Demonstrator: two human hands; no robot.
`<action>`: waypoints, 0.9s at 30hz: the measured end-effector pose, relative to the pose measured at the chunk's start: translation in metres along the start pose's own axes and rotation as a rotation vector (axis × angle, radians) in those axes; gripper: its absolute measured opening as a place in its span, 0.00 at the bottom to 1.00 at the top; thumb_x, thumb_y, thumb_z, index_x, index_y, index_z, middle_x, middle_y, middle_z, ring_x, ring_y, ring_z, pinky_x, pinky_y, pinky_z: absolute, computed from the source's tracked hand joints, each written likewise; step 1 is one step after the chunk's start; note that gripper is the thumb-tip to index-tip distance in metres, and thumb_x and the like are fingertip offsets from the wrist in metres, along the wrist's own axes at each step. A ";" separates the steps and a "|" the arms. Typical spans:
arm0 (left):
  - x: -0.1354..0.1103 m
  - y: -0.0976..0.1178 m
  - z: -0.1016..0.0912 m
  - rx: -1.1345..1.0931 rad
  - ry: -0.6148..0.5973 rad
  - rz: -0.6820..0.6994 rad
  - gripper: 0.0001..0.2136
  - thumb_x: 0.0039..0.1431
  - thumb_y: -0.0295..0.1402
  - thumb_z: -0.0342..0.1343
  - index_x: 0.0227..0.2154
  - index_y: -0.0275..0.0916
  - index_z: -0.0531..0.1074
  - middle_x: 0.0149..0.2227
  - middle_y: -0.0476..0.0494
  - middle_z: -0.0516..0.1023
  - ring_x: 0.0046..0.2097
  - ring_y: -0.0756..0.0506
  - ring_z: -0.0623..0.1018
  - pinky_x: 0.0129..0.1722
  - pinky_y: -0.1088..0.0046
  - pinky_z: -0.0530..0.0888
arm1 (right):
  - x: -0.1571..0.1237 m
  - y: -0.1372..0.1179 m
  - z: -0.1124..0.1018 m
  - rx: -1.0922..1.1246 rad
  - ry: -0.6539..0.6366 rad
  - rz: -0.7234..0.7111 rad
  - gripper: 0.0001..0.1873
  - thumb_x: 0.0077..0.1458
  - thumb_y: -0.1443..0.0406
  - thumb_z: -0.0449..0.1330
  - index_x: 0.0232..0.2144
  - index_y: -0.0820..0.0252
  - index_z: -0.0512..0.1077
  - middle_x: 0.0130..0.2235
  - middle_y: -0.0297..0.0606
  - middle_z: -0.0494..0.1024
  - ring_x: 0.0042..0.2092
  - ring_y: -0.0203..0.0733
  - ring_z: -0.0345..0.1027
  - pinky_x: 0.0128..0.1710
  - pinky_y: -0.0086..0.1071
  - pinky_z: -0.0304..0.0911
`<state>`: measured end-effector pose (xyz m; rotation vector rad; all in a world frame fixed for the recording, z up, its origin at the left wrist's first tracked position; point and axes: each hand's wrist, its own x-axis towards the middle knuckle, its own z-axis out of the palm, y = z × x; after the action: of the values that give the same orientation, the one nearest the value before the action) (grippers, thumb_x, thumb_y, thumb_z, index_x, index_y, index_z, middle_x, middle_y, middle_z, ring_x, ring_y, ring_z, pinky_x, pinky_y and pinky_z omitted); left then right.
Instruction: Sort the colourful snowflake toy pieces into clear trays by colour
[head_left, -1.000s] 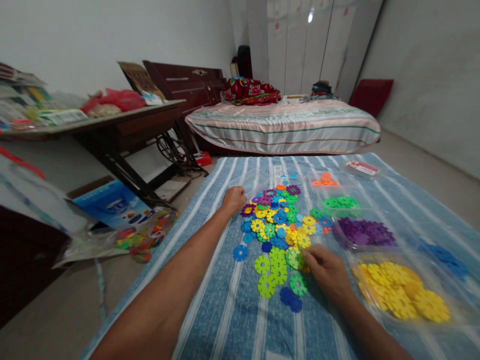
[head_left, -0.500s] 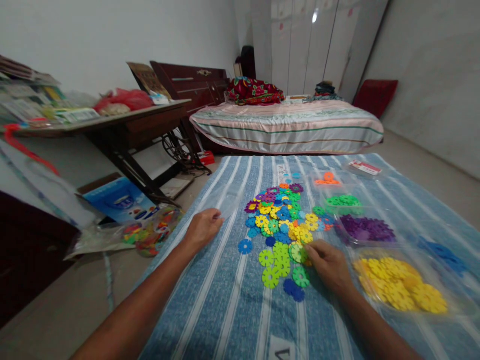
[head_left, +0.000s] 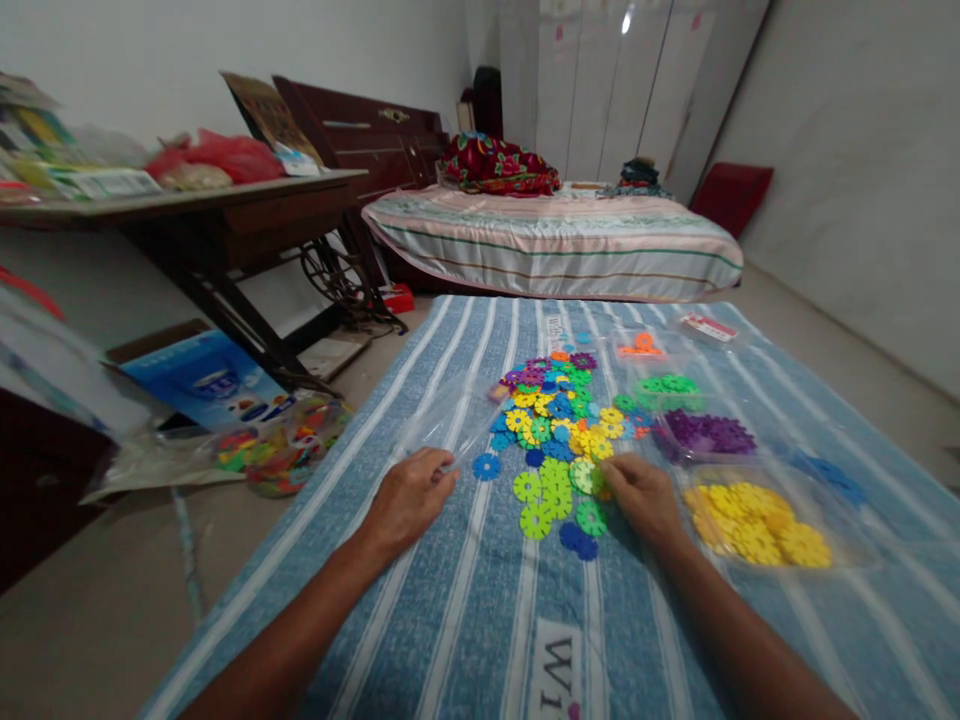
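Observation:
My left hand (head_left: 411, 502) is closed on the edge of a clear plastic bag (head_left: 450, 415), left of a heap of notched plastic discs (head_left: 559, 405). The bag stretches away from my fingers toward the heap's left side. My right hand (head_left: 641, 497) is at the heap's near right side, thumb and fingers pinched on a yellow-green disc (head_left: 598, 481). A group of lime-green discs (head_left: 555, 490) lies between my hands. Nearby are a single blue disc (head_left: 486, 467), a green disc (head_left: 591, 518) and some dark blue discs (head_left: 578, 541).
Clear boxes on the right hold yellow discs (head_left: 754, 520), purple discs (head_left: 705, 432), green discs (head_left: 667, 388) and orange discs (head_left: 642, 345). Blue discs (head_left: 831, 477) lie farther right. A red and white packet (head_left: 709, 327) sits at the back of the striped cloth (head_left: 480, 640).
My left hand has come nearer with the bag, which now spreads wider beside the heap. My right hand stays by the same discs. The whole view has shifted slightly.

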<state>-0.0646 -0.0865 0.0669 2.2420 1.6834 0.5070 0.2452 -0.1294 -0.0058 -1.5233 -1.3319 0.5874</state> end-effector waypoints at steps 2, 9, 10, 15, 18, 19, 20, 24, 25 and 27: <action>0.000 -0.002 0.002 -0.012 -0.010 0.004 0.14 0.55 0.39 0.48 0.38 0.40 0.75 0.38 0.44 0.80 0.36 0.46 0.79 0.43 0.69 0.75 | 0.000 0.000 0.000 0.001 0.006 -0.001 0.20 0.53 0.50 0.56 0.22 0.59 0.74 0.25 0.37 0.75 0.28 0.40 0.68 0.30 0.33 0.61; -0.010 -0.006 0.010 -0.047 0.192 0.002 0.15 0.58 0.38 0.48 0.44 0.40 0.71 0.50 0.40 0.75 0.36 0.47 0.78 0.42 0.69 0.76 | 0.001 0.004 0.001 -0.034 0.009 0.002 0.19 0.53 0.52 0.57 0.24 0.60 0.75 0.26 0.37 0.76 0.29 0.40 0.68 0.31 0.31 0.61; -0.013 -0.002 0.012 -0.042 0.237 0.012 0.14 0.59 0.38 0.47 0.43 0.40 0.71 0.51 0.39 0.74 0.36 0.47 0.78 0.43 0.68 0.76 | 0.001 0.004 0.001 -0.034 0.011 0.011 0.19 0.52 0.52 0.57 0.24 0.60 0.76 0.26 0.37 0.76 0.29 0.40 0.68 0.31 0.31 0.61; -0.029 0.034 0.030 -0.048 0.187 0.241 0.11 0.64 0.34 0.43 0.36 0.40 0.72 0.41 0.40 0.77 0.43 0.46 0.77 0.46 0.69 0.74 | 0.004 0.005 0.000 0.014 0.041 0.077 0.19 0.50 0.51 0.58 0.24 0.61 0.76 0.24 0.36 0.75 0.28 0.39 0.67 0.30 0.31 0.60; -0.034 0.064 0.045 -0.039 -0.060 0.342 0.12 0.64 0.32 0.42 0.34 0.40 0.71 0.38 0.42 0.76 0.41 0.47 0.76 0.43 0.71 0.74 | 0.006 0.004 -0.002 0.059 0.057 0.117 0.20 0.48 0.50 0.60 0.24 0.61 0.77 0.24 0.36 0.76 0.28 0.39 0.66 0.30 0.31 0.61; -0.034 0.075 0.050 -0.018 -0.141 0.337 0.12 0.64 0.33 0.43 0.34 0.40 0.72 0.38 0.43 0.76 0.41 0.47 0.76 0.42 0.71 0.74 | 0.007 0.004 -0.003 0.069 0.061 0.131 0.20 0.47 0.50 0.60 0.24 0.61 0.77 0.24 0.36 0.75 0.28 0.39 0.66 0.30 0.31 0.61; -0.034 0.085 0.054 0.009 -0.215 0.320 0.11 0.64 0.34 0.44 0.36 0.40 0.72 0.39 0.42 0.76 0.42 0.47 0.76 0.42 0.71 0.74 | 0.007 0.004 -0.004 0.078 0.062 0.143 0.20 0.47 0.50 0.60 0.23 0.61 0.76 0.23 0.35 0.75 0.28 0.39 0.66 0.29 0.30 0.61; -0.032 0.120 0.064 0.104 -0.431 0.224 0.12 0.63 0.38 0.47 0.42 0.40 0.72 0.43 0.39 0.76 0.45 0.42 0.77 0.44 0.64 0.74 | 0.012 0.003 -0.005 0.140 0.084 0.168 0.20 0.47 0.50 0.61 0.19 0.61 0.74 0.19 0.32 0.70 0.24 0.36 0.62 0.26 0.29 0.59; -0.032 0.126 0.066 0.119 -0.467 0.207 0.13 0.63 0.38 0.47 0.43 0.39 0.71 0.43 0.38 0.76 0.47 0.40 0.77 0.45 0.62 0.74 | 0.014 0.003 -0.005 0.160 0.093 0.173 0.20 0.46 0.49 0.62 0.18 0.60 0.73 0.18 0.32 0.69 0.24 0.35 0.62 0.25 0.29 0.58; -0.031 0.134 0.068 0.141 -0.516 0.182 0.14 0.62 0.40 0.48 0.45 0.39 0.71 0.45 0.36 0.76 0.49 0.37 0.76 0.47 0.59 0.73 | 0.019 0.002 -0.004 0.197 0.113 0.193 0.21 0.45 0.49 0.62 0.16 0.60 0.71 0.17 0.32 0.68 0.22 0.35 0.60 0.24 0.29 0.57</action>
<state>0.0730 -0.1542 0.0609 2.3673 1.2913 -0.1568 0.2549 -0.1131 -0.0014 -1.5076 -1.0171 0.7209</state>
